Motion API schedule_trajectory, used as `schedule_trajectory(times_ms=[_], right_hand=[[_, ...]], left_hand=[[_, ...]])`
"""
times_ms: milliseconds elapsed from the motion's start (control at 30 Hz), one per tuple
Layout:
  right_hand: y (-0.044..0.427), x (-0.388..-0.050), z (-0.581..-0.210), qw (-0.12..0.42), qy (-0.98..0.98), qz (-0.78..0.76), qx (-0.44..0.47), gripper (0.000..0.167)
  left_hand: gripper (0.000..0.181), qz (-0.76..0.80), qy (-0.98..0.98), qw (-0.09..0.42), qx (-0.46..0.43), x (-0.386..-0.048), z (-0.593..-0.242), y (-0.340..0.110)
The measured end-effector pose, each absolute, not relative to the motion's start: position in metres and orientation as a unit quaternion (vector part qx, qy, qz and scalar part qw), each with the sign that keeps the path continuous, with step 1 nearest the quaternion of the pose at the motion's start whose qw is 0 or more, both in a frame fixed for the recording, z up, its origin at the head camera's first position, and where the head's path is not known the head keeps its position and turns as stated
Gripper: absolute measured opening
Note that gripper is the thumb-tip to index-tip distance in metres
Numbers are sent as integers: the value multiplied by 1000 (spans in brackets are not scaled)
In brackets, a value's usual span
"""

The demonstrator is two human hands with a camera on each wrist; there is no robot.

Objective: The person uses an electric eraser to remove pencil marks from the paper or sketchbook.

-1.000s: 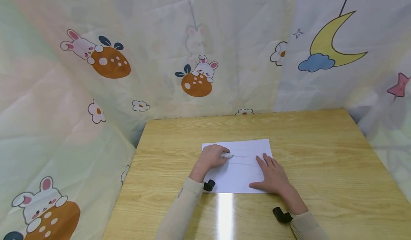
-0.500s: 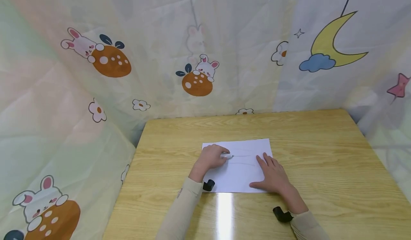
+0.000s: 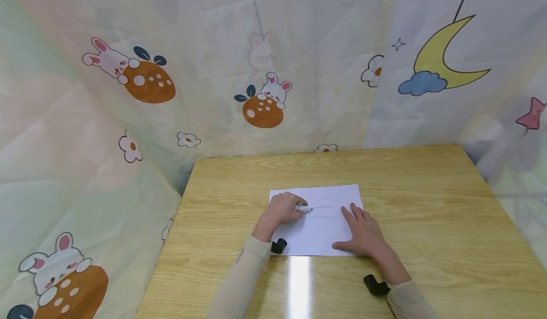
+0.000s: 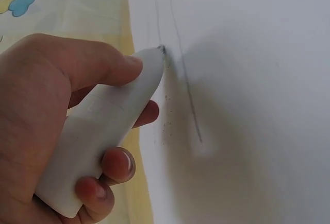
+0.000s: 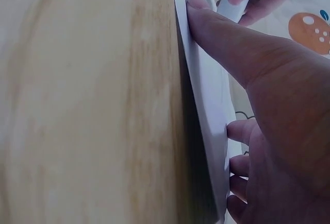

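One paper (image 3: 318,243) lies flat on one table (image 3: 231,181), with two hands at it. On the paper's face in the head view, twelve being the far edge, the left hand (image 3: 283,208) sits toward ten o'clock and the right hand (image 3: 363,233) between three and four.

The left hand grips one white tool (image 4: 108,116), thumb on one side and three fingers visible on the other. The tool is over the paper, just off the middle toward eleven o'clock, its tip aimed at three; whether the tip touches the paper I cannot tell. In the left wrist view the tip points to one o'clock and ends between two plain drawn lines (image 4: 190,90); how many fainter ones there are is unclear. Dark specks (image 4: 166,126), too small to count, lie at six o'clock from the tip.

The right hand holds nothing; its fingers are spread and rest on the paper, thumb toward four o'clock.

Each wrist bears one black mount (image 3: 376,286), two in all, and two beige sleeves (image 3: 241,281) reach in from five and seven o'clock. At twelve hangs a cloth (image 3: 307,115) printed with one yellow moon (image 3: 444,55).
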State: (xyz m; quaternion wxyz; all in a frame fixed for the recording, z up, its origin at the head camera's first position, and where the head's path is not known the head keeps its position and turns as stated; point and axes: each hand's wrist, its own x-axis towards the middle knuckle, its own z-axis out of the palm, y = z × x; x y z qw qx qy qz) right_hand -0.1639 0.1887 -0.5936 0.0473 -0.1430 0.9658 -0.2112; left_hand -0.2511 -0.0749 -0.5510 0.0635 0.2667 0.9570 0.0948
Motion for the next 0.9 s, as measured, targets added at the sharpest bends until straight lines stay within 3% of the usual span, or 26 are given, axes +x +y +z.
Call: schedule_trajectory(times_ms=[900], right_hand=[[189,-162,-590,41,964,-215,-150,113]], left_hand=[[25,83,956,42,277,-247,-552,-73]])
